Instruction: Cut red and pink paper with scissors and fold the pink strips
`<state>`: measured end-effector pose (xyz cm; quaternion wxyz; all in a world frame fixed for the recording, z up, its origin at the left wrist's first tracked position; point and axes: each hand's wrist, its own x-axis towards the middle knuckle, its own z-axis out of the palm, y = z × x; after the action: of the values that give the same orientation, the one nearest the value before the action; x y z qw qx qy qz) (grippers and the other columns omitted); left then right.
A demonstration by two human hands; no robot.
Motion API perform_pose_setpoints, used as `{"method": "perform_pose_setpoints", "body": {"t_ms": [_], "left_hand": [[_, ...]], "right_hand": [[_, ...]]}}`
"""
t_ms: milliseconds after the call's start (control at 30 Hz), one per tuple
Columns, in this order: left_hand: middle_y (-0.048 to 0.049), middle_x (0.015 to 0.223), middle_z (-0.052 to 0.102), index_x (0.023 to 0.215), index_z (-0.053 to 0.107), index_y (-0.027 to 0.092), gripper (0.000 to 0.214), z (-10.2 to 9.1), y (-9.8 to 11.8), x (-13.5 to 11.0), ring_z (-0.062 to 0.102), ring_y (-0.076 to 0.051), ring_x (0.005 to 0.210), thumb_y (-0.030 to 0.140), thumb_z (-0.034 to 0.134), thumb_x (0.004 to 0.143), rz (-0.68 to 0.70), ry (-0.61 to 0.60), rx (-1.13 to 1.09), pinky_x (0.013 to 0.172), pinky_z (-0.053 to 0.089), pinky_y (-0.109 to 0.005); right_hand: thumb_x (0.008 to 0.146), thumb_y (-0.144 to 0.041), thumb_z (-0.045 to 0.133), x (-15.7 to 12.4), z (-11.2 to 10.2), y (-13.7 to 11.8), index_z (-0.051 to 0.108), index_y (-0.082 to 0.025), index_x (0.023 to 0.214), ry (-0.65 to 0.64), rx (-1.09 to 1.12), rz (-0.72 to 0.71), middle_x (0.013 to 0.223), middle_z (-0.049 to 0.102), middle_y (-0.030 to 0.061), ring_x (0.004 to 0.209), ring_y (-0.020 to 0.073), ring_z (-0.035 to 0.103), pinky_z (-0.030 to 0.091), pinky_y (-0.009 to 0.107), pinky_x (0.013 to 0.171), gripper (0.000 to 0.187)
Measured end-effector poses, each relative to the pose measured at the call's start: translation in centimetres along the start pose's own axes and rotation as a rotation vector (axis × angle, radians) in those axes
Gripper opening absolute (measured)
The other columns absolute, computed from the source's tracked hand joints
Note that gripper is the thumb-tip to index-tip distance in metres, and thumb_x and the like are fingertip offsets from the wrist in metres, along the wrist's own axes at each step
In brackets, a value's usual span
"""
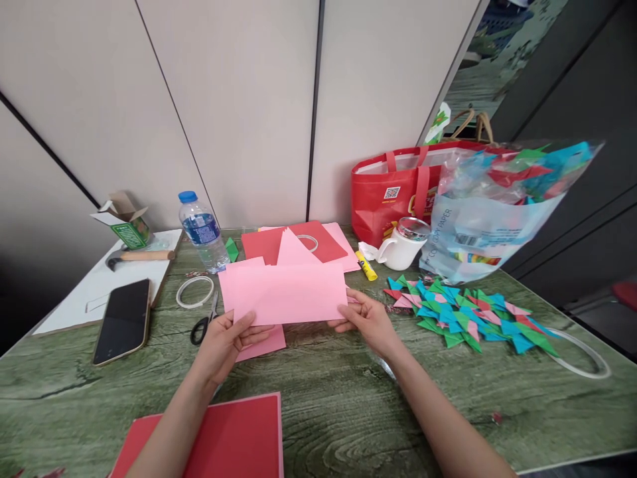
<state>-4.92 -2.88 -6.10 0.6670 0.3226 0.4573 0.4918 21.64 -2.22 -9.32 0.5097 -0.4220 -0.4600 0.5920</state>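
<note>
The fingers of the left hand (221, 338) and the right hand (368, 318) are pinched nearly closed on the pink paper (291, 295), one hand at each end towards the lower corners, with the thumbs in front and fingers behind; the paper spans the space between them, above the table (328, 392). A second pink edge shows just above the left fingers, but whether it is a fold or another sheet I cannot tell. The paper looks very light and thin, flat enough to stay fairly stiff across the middle yet likely to crease or tear if squeezed or pulled hard, and probably not very slippery. A soft pinch near the ends, away from the middle, should suit it best. Scissors (200, 330) lie just beyond the left fingers, and folded paper pieces (462, 315) spread well to the right of the right ones
</note>
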Motion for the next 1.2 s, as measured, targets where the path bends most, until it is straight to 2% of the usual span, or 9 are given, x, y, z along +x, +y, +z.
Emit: {"method": "perform_pose_setpoints", "body": {"t_ms": [500, 667, 767, 900, 1033, 1200], "left_hand": [[-0.0127, 0.08, 0.073, 0.088, 0.063, 0.008, 0.021, -0.1, -0.1, 0.3, 0.069, -0.027, 0.074, 0.016, 0.068, 0.069, -0.011, 0.057, -0.014, 0.073, 0.057, -0.04], [-0.0111, 0.076, 0.073, 0.082, 0.064, 0.009, 0.024, 0.2, -0.3, 0.4, 0.069, -0.027, 0.073, 0.024, 0.073, 0.065, 0.076, 0.084, -0.068, 0.077, 0.055, -0.043], [-0.0125, 0.079, 0.073, 0.075, 0.064, 0.009, 0.027, 0.8, -0.8, 0.3, 0.068, -0.028, 0.081, 0.031, 0.073, 0.064, 0.1, 0.008, -0.072, 0.083, 0.051, -0.044], [-0.0118, 0.087, 0.072, 0.087, 0.065, 0.009, 0.03, 1.7, -2.3, -0.1, 0.066, -0.027, 0.087, 0.031, 0.071, 0.067, 0.063, -0.116, 0.018, 0.088, 0.049, -0.044], [-0.0099, 0.1, 0.07, 0.101, 0.059, 0.012, 0.04, 2.5, -3.5, -0.6, 0.066, -0.027, 0.088, 0.028, 0.072, 0.067, 0.016, -0.056, 0.024, 0.082, 0.053, -0.044], [-0.0116, 0.089, 0.072, 0.1, 0.056, 0.01, 0.045, 2.8, -3.5, -0.7, 0.068, -0.028, 0.08, 0.028, 0.074, 0.063, -0.059, -0.01, 0.037, 0.078, 0.055, -0.043]], "right_hand": [[0.064, -0.035, 0.072, -0.1, 0.2, -0.2, 0.053, -0.017, 0.111, -0.026, 0.069, 0.019, 0.077, 0.071, 0.0045, 0.067, 0.0213, 0.069, 0.057, 0.034, 0.061, 0.054], [0.063, -0.036, 0.073, -0.1, 1.1, 0.2, 0.055, -0.016, 0.105, 0.022, 0.094, 0.016, 0.076, 0.071, 0.0044, 0.065, 0.0206, 0.069, 0.057, 0.033, 0.059, 0.049], [0.064, -0.038, 0.072, -0.4, 2.2, 0.9, 0.056, -0.016, 0.101, 0.053, 0.146, 0.022, 0.076, 0.071, 0.0044, 0.065, 0.02, 0.069, 0.057, 0.03, 0.057, 0.046], [0.064, -0.038, 0.073, -1.0, 4.0, 1.8, 0.055, -0.016, 0.099, 0.032, 0.204, 0.065, 0.072, 0.07, 0.0036, 0.063, 0.0194, 0.069, 0.056, 0.027, 0.054, 0.045], [0.063, -0.04, 0.073, -1.6, 5.2, 2.1, 0.055, -0.016, 0.098, -0.02, 0.189, 0.107, 0.071, 0.07, 0.0035, 0.063, 0.0194, 0.068, 0.056, 0.029, 0.057, 0.046], [0.063, -0.041, 0.072, -1.6, 5.3, 2.3, 0.055, -0.015, 0.093, -0.074, 0.16, 0.128, 0.068, 0.069, 0.0027, 0.059, 0.0179, 0.068, 0.055, 0.028, 0.055, 0.043]]}}
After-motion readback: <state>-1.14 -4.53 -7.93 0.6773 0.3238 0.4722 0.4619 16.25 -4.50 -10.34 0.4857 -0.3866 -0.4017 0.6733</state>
